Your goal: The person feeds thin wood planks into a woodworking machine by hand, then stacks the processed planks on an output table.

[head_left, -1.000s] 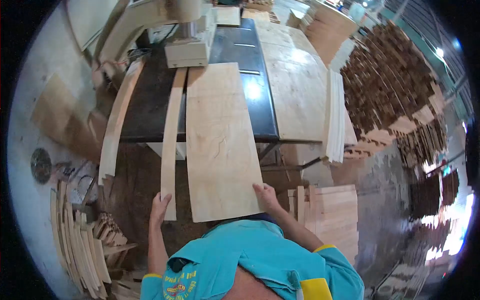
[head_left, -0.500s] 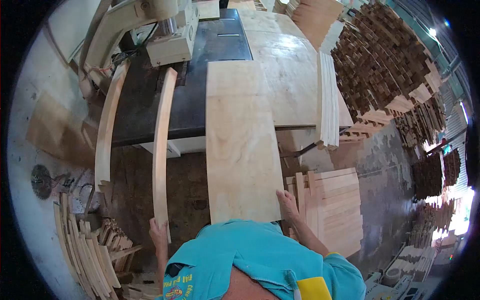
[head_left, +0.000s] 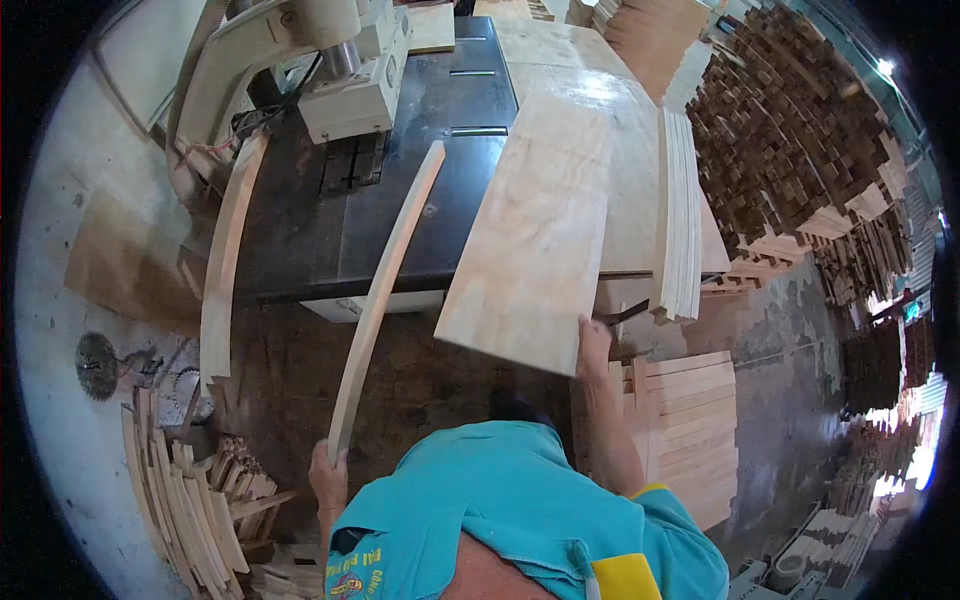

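My left hand [head_left: 329,472] is closed around the near end of a long, narrow wooden strip [head_left: 388,280]. Its far end reaches over the dark machine table [head_left: 300,235]. A wide, flat wooden board [head_left: 535,235] lies at a slant across the table's front right part, its near end jutting past the front edge. At that board's near right corner, my right hand [head_left: 594,348] grips the long edge; the fingers underneath are hidden. Left of the held strip, a second wooden strip [head_left: 228,265] rests partly on the table.
A pale machine head [head_left: 350,95] overhangs the table. Beside the table, a plywood surface [head_left: 625,225] carries a bundle of strips [head_left: 678,220]. Stacked slats [head_left: 692,430] stand at lower right, curved offcuts [head_left: 180,490] at lower left. Tall timber piles [head_left: 800,130] fill the right background.
The wide board has swung right and moved away from my body, now lying slanted. The held strip's far end has swung right, away from the machine head. Both hands keep their hold.
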Available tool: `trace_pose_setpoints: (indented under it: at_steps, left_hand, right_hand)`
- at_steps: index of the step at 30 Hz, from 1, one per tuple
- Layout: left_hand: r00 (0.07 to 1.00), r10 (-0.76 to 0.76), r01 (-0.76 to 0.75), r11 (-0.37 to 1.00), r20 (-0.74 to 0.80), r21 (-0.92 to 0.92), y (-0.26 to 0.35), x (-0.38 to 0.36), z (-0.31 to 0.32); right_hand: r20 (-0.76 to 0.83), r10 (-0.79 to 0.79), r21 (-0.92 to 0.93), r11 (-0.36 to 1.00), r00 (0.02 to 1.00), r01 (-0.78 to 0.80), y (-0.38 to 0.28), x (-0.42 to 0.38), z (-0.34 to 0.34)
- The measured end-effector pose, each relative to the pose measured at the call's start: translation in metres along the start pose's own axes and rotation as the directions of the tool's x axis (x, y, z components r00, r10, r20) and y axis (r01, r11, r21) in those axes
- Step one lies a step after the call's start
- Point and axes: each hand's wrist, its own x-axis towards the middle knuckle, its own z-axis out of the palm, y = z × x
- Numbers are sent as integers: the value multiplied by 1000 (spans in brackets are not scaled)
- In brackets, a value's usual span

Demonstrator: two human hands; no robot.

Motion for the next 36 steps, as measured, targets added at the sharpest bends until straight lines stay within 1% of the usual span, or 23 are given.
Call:
trace_pose_setpoints:
  at_steps: [1,2,3,5,6,8,10,12,14,16,19,21,22,23,24,26,27,28,29,30,31,32,36]
  left_hand:
    - [1000,0,0,1000,-5,7,16,7,-4]
    - [1000,13,-13,1000,13,28,35,13,-10]
    - [999,27,-28,999,27,47,49,22,-13]
    - [998,30,-31,999,48,27,52,33,-1]
    - [996,29,-29,1000,80,1,53,36,5]
    - [995,-12,16,999,102,-41,75,38,12]
    - [989,-53,62,996,137,-64,104,37,15]
    - [987,-89,97,994,132,-57,95,31,35]
    - [997,-43,44,999,59,-22,94,25,51]
    - [984,-121,121,993,131,4,70,25,64]
    - [970,-16,9,999,242,31,-8,26,100]
    - [978,-24,17,999,206,33,7,22,95]
    - [986,-32,27,999,165,29,17,21,93]
    - [986,-27,22,999,164,33,24,26,91]
    - [987,-30,29,1000,161,10,31,31,88]
    - [988,-33,38,999,151,-32,46,44,82]
    - [988,-33,41,998,148,-52,54,51,79]
    - [988,-34,45,996,148,-75,65,57,80]
    - [988,-38,53,994,150,-100,80,57,86]
    - [987,-44,63,990,153,-126,95,54,93]
    - [986,-50,74,986,157,-151,105,51,97]
    - [985,-55,83,981,163,-174,111,49,98]
    - [971,-42,99,967,236,-235,137,47,91]
  right_hand:
    - [-39,-370,-465,829,928,311,-26,5,16]
    - [98,-670,-805,382,736,454,-48,2,32]
    - [96,-672,-796,391,734,462,-59,-4,46]
    - [587,-465,-754,-16,663,657,-69,-21,74]
    - [587,-465,-752,-10,663,659,-67,-26,85]
    - [793,-175,-609,-206,583,766,-62,-29,97]
    - [789,-202,-613,-210,580,761,-52,-4,92]
    - [784,-232,-618,-212,575,757,-57,16,92]
    - [790,-151,-613,-188,594,767,-73,27,92]
    - [799,-157,-601,-213,580,770,-83,66,93]
    - [824,-196,-565,-238,531,790,-116,147,106]
    - [817,-271,-577,-354,509,736,-130,228,117]
    - [771,-318,-636,-416,552,650,-140,260,124]
    - [671,-442,-741,-419,595,525,-154,272,139]
    - [668,-446,-744,-413,596,525,-161,280,149]
    - [482,-620,-836,-115,619,536,-164,296,165]
    - [543,-671,-741,-99,505,664,-154,299,173]
    - [502,-533,-695,221,682,684,-161,263,181]
    - [577,-272,-671,379,770,637,-164,237,186]
    - [604,-239,-608,478,760,634,-159,201,189]
    - [684,-221,-536,495,695,684,-136,184,187]
    - [684,94,-541,730,724,416,-113,168,190]
    - [744,381,-496,866,549,71,-82,89,187]
